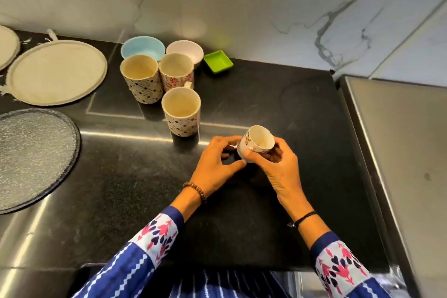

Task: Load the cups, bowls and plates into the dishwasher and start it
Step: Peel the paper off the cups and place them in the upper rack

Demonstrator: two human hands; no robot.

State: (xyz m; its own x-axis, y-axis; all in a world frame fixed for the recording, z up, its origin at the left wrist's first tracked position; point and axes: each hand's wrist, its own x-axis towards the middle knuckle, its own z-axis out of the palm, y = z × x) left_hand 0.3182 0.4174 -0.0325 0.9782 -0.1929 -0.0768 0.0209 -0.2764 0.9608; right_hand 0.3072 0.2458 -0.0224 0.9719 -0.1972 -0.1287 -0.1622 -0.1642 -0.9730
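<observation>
Cup [257,141] aslant between left hand [217,164], right hand [278,168]

Black counter [266,104] with three patterned mugs [181,111], two bowls [142,47], green dish [218,63], beige plates [56,72], speckled plate [33,157].

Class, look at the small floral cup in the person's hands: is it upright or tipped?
Tipped: the small floral cup, held between left hand and right hand, leans, mouth slanting up-right, base toward the left hand.
</observation>
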